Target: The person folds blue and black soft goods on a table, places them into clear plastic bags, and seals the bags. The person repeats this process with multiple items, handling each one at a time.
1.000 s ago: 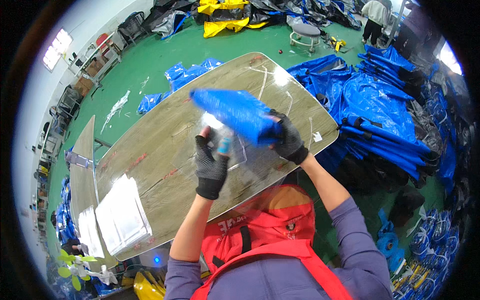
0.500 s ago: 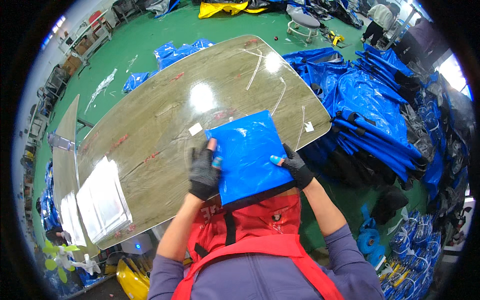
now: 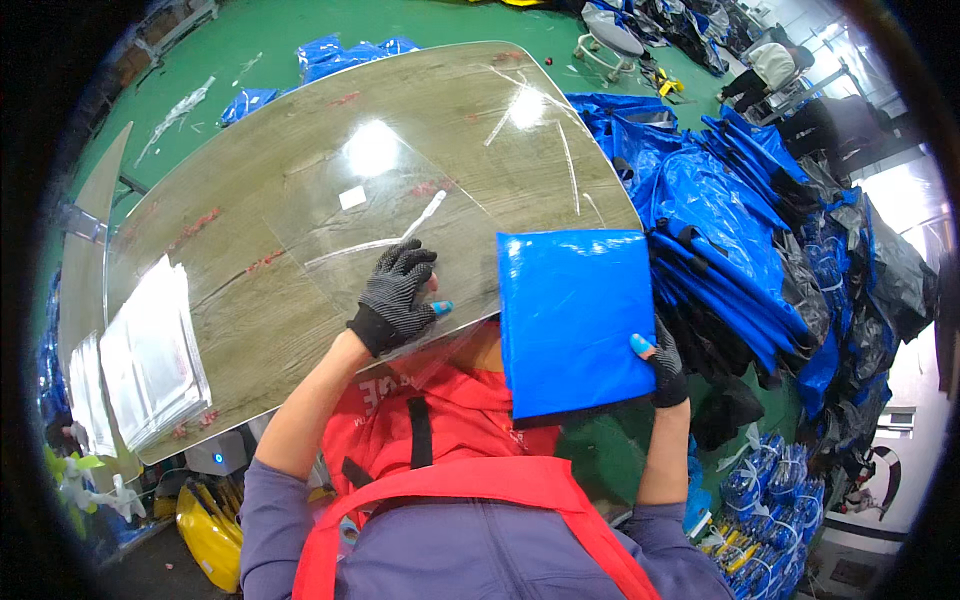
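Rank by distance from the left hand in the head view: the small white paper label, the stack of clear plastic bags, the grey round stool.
From the left hand:
1. Small white paper label, on the table just ahead.
2. Stack of clear plastic bags, at the table's left end.
3. Grey round stool, on the floor far ahead-right.

Glossy blue folded bag [image 3: 575,320], black dotted gloves [image 3: 395,295] (blue fingertips).

Open worktop [image 3: 300,200] ahead and leftward; blocked on the right by heaped blue bags [image 3: 740,220], at far left by stacked clear sleeves [image 3: 150,350]
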Available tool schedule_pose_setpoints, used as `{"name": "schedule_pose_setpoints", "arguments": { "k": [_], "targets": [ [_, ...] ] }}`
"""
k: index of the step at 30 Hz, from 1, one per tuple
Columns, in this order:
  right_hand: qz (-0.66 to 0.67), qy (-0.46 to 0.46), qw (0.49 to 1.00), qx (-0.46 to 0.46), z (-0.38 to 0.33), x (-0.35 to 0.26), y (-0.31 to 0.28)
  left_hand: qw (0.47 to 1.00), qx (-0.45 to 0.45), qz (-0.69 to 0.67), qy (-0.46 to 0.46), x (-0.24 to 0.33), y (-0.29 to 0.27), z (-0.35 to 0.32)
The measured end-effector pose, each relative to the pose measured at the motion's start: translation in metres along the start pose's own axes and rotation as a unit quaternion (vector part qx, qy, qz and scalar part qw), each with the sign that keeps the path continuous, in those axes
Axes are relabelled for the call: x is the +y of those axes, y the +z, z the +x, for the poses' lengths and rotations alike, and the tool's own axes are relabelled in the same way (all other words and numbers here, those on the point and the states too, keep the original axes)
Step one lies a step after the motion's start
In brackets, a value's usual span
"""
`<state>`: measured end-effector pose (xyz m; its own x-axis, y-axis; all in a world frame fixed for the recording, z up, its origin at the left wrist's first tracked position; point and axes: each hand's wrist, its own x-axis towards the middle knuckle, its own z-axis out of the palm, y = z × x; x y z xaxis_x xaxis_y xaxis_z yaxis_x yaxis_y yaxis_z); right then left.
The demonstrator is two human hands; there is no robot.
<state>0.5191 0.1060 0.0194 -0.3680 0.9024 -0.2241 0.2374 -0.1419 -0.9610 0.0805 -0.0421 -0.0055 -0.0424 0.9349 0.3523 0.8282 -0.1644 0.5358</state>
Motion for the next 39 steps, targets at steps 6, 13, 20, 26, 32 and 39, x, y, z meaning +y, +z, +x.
{"name": "schedule_pose_setpoints", "arguments": {
  "k": [6, 13, 20, 26, 32, 39],
  "targets": [
    [-0.008, 0.105, 0.993, -0.061, -0.011, -0.022, 0.021, 0.999, 0.003, 0.044, 0.022, 0.005, 0.019, 0.0],
    [0.007, 0.127, 0.987, -0.096, -0.011, -0.037, 0.03, 0.994, -0.005, -0.082, -0.07, 0.003, 0.009, 0.01],
    [0.076, 0.101, 0.955, -0.267, -0.034, -0.034, 0.178, 0.997, -0.049, -0.044, -0.039, 0.005, -0.043, -0.001],
    [0.102, 0.044, 0.972, -0.208, 0.032, -0.023, 0.209, 0.997, -0.011, 0.003, -0.071, 0.026, -0.064, -0.051],
    [-0.021, 0.076, 0.934, -0.349, 0.039, -0.063, 0.221, 0.989, 0.01, 0.059, -0.138, 0.042, -0.063, -0.08],
    [-0.015, 0.077, 0.964, -0.253, 0.015, -0.043, 0.231, 0.943, 0.179, -0.07, -0.27, 0.038, -0.037, -0.11]
  ]
}}
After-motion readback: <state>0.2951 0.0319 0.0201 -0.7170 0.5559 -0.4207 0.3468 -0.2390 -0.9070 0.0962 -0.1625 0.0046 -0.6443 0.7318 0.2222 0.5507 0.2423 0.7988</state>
